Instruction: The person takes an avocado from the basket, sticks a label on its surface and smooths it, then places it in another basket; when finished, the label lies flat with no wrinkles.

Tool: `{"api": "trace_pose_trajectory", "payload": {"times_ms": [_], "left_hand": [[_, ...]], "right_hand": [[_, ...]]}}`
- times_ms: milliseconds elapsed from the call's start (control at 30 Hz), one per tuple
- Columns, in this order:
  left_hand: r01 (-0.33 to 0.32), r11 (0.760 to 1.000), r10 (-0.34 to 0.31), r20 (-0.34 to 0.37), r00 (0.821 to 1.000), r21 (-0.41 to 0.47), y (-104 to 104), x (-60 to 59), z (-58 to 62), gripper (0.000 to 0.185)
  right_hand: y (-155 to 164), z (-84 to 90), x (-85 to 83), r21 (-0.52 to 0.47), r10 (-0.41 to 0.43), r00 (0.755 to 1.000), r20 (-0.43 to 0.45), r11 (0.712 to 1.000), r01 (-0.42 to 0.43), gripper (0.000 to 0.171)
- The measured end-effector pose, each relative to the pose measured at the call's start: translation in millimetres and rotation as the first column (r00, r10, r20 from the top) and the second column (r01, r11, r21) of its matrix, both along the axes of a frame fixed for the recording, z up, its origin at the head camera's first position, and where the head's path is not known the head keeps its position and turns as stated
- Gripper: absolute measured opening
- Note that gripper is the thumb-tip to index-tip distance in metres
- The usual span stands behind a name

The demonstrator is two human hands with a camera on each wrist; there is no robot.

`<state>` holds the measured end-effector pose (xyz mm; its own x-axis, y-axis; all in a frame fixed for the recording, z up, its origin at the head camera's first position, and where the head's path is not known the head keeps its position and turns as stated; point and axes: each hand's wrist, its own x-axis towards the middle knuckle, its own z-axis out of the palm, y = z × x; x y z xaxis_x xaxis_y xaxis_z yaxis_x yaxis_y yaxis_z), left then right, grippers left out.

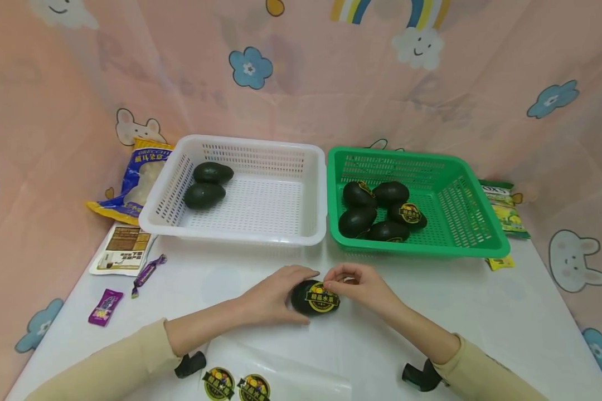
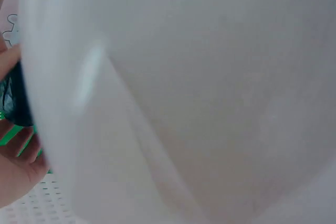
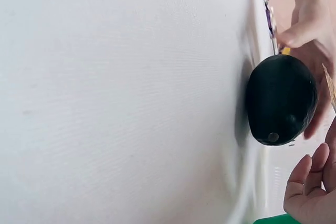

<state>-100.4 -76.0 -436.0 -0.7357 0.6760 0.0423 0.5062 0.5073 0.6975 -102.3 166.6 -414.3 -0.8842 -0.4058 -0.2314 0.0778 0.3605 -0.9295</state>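
A dark avocado [image 1: 315, 299] lies on the white table [image 1: 431, 301] in front of me, with a round black-and-yellow sticker [image 1: 323, 299] on top. My left hand [image 1: 287, 295] grips its left side, fingers curled over it. My right hand [image 1: 333, 282] pinches the sticker's upper right edge with curled fingertips. In the right wrist view the avocado [image 3: 281, 100] sits between the left fingers [image 3: 307, 22] and the right fingers [image 3: 310, 182]. The left wrist view is mostly a white blur, showing only a strip of the avocado [image 2: 16, 98] at its left edge.
A white basket [image 1: 261, 236] behind holds two plain avocados [image 1: 204, 195]. Beside it, a green basket [image 1: 474, 245] holds several stickered ones [image 1: 406, 214]. A sticker sheet [image 1: 236, 384] lies near me. Snack packets [image 1: 137, 178] and wrapped sweets [image 1: 105, 306] lie at the left, and more packets [image 1: 504, 209] at the right.
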Motion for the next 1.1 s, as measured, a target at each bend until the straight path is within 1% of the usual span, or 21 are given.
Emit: {"api": "trace_pose_trajectory", "payload": {"times_ms": [67, 133, 200, 233, 267, 333, 400, 467, 533, 600, 700, 800, 900, 1000, 1067, 1100], "left_hand": [[-0.060, 0.997, 0.061, -0.026, 0.998, 0.055, -0.8, 2.0, 2.9, 0.066], [-0.126, 0.982, 0.133, -0.037, 0.990, 0.142, -1.8, 4.2, 7.3, 0.046], [-0.177, 0.956, 0.185, -0.016, 0.983, 0.232, -2.5, 5.5, 12.6, 0.022], [-0.190, 0.943, 0.196, 0.006, 0.981, 0.273, -2.5, 5.6, 15.1, 0.012], [-0.203, 0.933, 0.201, 0.038, 0.979, 0.296, -2.3, 5.6, 17.6, 0.007], [-0.234, 0.923, 0.212, 0.104, 0.972, 0.307, -1.4, 6.0, 21.3, 0.006], [-0.274, 0.912, 0.227, 0.181, 0.957, 0.307, -0.8, 6.8, 23.9, 0.008], [-0.308, 0.903, 0.244, 0.233, 0.941, 0.299, -1.1, 7.7, 25.6, 0.009], [-0.324, 0.901, 0.254, 0.255, 0.933, 0.290, -2.2, 7.6, 25.5, 0.010], [-0.328, 0.907, 0.260, 0.259, 0.930, 0.264, -3.7, 6.4, 25.0, 0.011], [-0.321, 0.923, 0.274, 0.222, 0.936, 0.211, -5.1, 4.5, 21.1, 0.012], [-0.325, 0.933, 0.303, 0.150, 0.941, 0.154, -4.6, 3.1, 16.6, 0.012], [-0.323, 0.940, 0.318, 0.068, 0.946, 0.104, -2.9, 2.5, 12.8, 0.011], [-0.324, 0.944, 0.325, -0.010, 0.946, 0.059, -2.4, 2.6, 10.6, 0.012], [-0.310, 0.949, 0.313, -0.072, 0.947, 0.052, -2.8, 2.5, 10.0, 0.012], [-0.290, 0.955, 0.295, -0.118, 0.948, 0.055, -3.2, 2.0, 9.5, 0.010]], "right_hand": [[-1.5, 0.1, -2.0, 0.011, 0.003, 1.000, -0.004, 1.000, -0.003, 0.020], [-2.6, 1.4, -2.8, 0.004, -0.002, 1.000, 0.000, 1.000, 0.002, 0.020], [-3.3, 3.1, -3.0, -0.005, -0.007, 1.000, 0.000, 1.000, 0.007, 0.020], [-3.5, 3.9, -3.0, -0.010, -0.008, 1.000, -0.004, 1.000, 0.008, 0.020], [-3.8, 4.5, -2.9, -0.017, -0.006, 1.000, -0.009, 1.000, 0.005, 0.021], [-4.3, 5.8, -2.2, -0.026, -0.002, 0.999, -0.037, 1.000, 0.001, 0.025], [-4.6, 6.3, -1.0, 0.007, -0.011, 0.997, -0.071, 1.000, 0.012, 0.026], [-3.5, 4.9, 0.0, 0.054, -0.016, 0.993, -0.120, 0.998, 0.023, 0.023], [-1.7, 2.8, 1.2, 0.095, -0.008, 0.985, -0.172, 0.995, 0.025, 0.017], [0.1, -0.2, 2.4, 0.122, 0.008, 0.975, -0.223, 0.992, 0.020, 0.013], [0.6, -5.3, 3.1, 0.147, 0.041, 0.951, -0.307, 0.989, 0.005, 0.013], [-0.8, -10.5, 2.9, 0.211, 0.053, 0.920, -0.387, 0.977, 0.032, 0.017], [-2.8, -15.5, 2.5, 0.275, 0.072, 0.882, -0.466, 0.959, 0.067, 0.022], [-4.3, -19.3, 2.4, 0.279, 0.079, 0.845, -0.528, 0.957, 0.085, 0.027], [-4.7, -21.4, 1.6, 0.256, 0.092, 0.813, -0.575, 0.964, 0.072, 0.027], [-4.8, -22.6, 0.8, 0.242, 0.108, 0.791, -0.602, 0.969, 0.052, 0.025]]}}
